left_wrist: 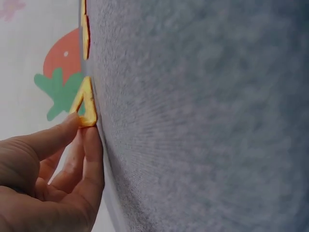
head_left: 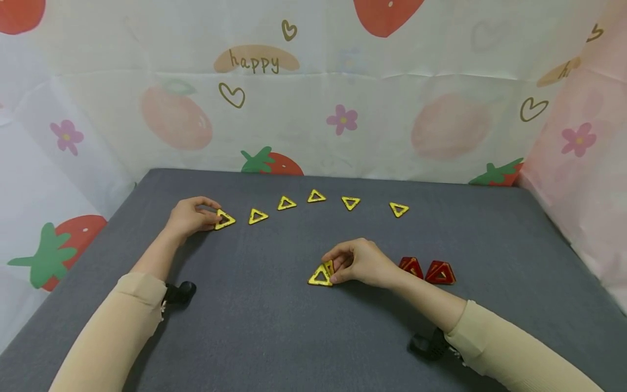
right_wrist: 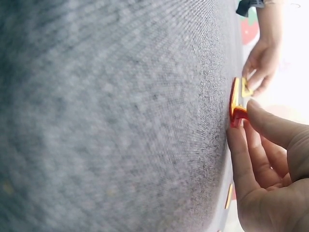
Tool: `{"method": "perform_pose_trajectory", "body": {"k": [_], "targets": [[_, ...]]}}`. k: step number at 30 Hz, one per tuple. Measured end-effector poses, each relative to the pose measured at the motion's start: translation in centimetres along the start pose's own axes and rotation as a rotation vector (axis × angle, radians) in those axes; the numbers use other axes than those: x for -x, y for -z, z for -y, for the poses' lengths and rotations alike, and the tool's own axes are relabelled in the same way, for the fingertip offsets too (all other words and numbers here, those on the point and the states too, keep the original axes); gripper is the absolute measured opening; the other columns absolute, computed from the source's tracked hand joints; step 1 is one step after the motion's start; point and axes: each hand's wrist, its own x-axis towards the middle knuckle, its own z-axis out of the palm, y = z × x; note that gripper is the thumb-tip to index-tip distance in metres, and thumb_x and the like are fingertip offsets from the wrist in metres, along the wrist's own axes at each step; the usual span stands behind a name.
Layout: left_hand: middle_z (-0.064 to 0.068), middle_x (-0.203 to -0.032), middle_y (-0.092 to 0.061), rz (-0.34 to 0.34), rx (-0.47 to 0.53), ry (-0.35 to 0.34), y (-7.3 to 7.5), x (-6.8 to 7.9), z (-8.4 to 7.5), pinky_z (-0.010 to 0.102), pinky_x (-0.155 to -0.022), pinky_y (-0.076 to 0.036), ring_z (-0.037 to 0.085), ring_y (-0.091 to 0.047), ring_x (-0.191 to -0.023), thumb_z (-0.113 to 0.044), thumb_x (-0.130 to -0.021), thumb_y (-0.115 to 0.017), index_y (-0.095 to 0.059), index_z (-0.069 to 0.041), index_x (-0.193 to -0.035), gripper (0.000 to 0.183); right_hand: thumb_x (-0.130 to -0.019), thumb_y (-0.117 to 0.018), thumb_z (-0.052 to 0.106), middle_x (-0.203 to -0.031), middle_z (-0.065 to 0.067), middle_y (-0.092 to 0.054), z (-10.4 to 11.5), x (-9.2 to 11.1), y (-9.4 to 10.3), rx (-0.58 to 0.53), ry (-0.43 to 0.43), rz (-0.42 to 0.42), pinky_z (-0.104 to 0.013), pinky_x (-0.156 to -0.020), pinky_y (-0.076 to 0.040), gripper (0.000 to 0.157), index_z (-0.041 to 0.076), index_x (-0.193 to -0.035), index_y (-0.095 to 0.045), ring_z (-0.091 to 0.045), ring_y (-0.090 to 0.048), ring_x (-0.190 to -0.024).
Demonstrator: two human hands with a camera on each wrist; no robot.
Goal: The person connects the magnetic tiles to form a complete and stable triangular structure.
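My left hand (head_left: 192, 218) pinches a yellow triangular frame tile (head_left: 226, 220) by its corner at the far left of the table. In the left wrist view that tile (left_wrist: 90, 108) is tipped up between thumb and fingers, close over the cloth. Near the middle, my right hand (head_left: 364, 264) holds a second yellow triangle tile (head_left: 330, 265) at a slant. It meets another yellow triangle (head_left: 319, 276), which lies lower on the table beside the fingertips. The right wrist view shows red on the side of the held tile (right_wrist: 239, 114).
Several yellow triangles, such as one (head_left: 257, 216) by the left hand and one (head_left: 399, 209) farther right, lie in a loose arc along the back. Two red triangular pyramid-like pieces (head_left: 440, 273) stand behind the right forearm. A dark grey cloth (head_left: 274, 337) covers the table; a printed curtain (head_left: 313, 125) hangs behind.
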Motion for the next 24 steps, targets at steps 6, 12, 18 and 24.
{"method": "perform_pose_trajectory", "body": {"k": [6,12,18,24], "targets": [[0.028,-0.128,-0.063,0.013,0.075,-0.014,-0.8,0.4,-1.1,0.026,-0.08,-0.06,-0.002,-0.066,-0.078,-0.013,-0.095,-0.066,-0.057,0.004,-0.132,0.042,-0.079,-0.082,0.012,-0.089,-0.005,-0.073,0.0,0.0,0.0,-0.004,0.001,-0.002,-0.021,-0.07,-0.055,0.036,0.011,-0.113,-0.073,-0.009,-0.066,-0.079],[0.023,-0.122,-0.067,0.09,0.126,-0.025,-2.6,1.1,-2.5,0.028,-0.083,-0.06,0.0,-0.069,-0.079,-0.015,-0.092,-0.069,-0.06,0.005,-0.128,0.042,-0.078,-0.082,0.011,-0.088,-0.006,-0.073,0.0,0.0,-0.1,-0.018,-0.009,0.0,-0.021,-0.07,-0.055,0.036,0.01,-0.113,-0.073,-0.01,-0.066,-0.079],[0.019,-0.112,-0.073,0.156,0.169,-0.065,-5.0,1.8,-4.0,0.032,-0.082,-0.06,0.005,-0.071,-0.08,-0.015,-0.09,-0.072,-0.062,0.006,-0.122,0.039,-0.078,-0.082,0.011,-0.088,-0.006,-0.073,0.0,0.0,0.0,-0.018,-0.001,0.001,-0.02,-0.07,-0.055,0.036,0.009,-0.113,-0.073,-0.01,-0.066,-0.079],[0.021,-0.112,-0.073,0.215,0.224,-0.101,-6.9,2.6,-5.1,0.034,-0.083,-0.06,0.007,-0.072,-0.082,-0.01,-0.088,-0.073,-0.062,0.008,-0.12,0.038,-0.079,-0.082,0.011,-0.088,-0.006,-0.073,0.0,0.0,0.0,-0.022,0.001,0.003,-0.021,-0.07,-0.055,0.036,0.009,-0.114,-0.073,-0.011,-0.065,-0.079]]}}
